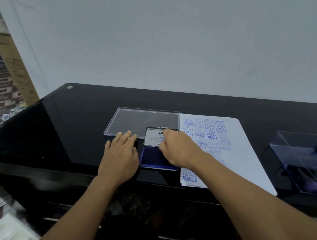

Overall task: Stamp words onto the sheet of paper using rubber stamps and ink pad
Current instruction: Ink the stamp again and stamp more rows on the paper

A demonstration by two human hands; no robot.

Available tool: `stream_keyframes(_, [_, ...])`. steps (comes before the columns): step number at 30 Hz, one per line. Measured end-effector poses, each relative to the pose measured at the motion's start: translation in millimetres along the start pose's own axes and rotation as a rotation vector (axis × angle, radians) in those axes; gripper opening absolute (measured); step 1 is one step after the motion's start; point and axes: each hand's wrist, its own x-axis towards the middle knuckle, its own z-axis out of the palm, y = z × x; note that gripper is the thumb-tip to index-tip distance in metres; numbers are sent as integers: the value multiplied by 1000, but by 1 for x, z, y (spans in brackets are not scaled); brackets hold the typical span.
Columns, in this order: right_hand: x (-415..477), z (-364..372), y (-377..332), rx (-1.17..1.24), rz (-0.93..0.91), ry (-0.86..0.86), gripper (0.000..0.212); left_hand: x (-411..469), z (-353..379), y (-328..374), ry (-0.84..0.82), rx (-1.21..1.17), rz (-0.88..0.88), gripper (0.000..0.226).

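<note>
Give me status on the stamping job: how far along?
Done: the sheet already carries many blue words: SAMPLE, FRAGILE, FAX OUT. In hand: the right hand curls over the open ink pad, likely inking; any stamp is hidden. The left hand rests flat beside it. To do: the sheet's right part is blank.

Left hand [119,157] flat on black table [63,122] beside open ink pad [150,158]; right hand [177,149] curled over it (grip's contents hidden); blue-stamped sheet of paper [239,159] just right, near front edge.
</note>
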Motion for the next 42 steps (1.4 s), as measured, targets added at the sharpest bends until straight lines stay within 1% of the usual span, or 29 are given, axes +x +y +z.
stream_keyframes(2, [-4,2,-2,-14,2,6,23,0,0,1,-4,-2,-5,49])
stream_keyframes(5, [-9,4,-5,-34,-12,1,13,1,-2,2,-8,-8,-13,50])
stream_keyframes(6, [-9,3,-4,-33,-15,1,13,1,-2,3,-9,-13,-14,49])
stream_keyframes(11, [-2,0,2,19,11,-18,27,2,-5,3,-9,-53,-23,50])
stream_keyframes(16, [2,-3,3,56,24,-32,24,1,-8,5,-9,-76,-31,51])
stream_keyframes(19, [-2,0,0,28,22,-9,24,3,-9,8,-5,-92,-32,51])
stream_keyframes(24, [-7,3,-5,-16,11,1,12,4,-10,12,4,-111,-15,51])
stream_keyframes(31, [1,-4,0,33,28,-39,14,2,-12,11,3,-134,-25,51])
stream_keyframes(35, [-3,-1,-2,16,17,-22,17,3,-12,12,4,-143,-29,50])
stream_keyframes(40, [-7,1,-5,1,11,-24,13,4,-11,12,5,-141,-20,51])
stream_keyframes(42, [-6,1,-3,8,16,-22,14,4,-11,12,9,-142,-18,50])
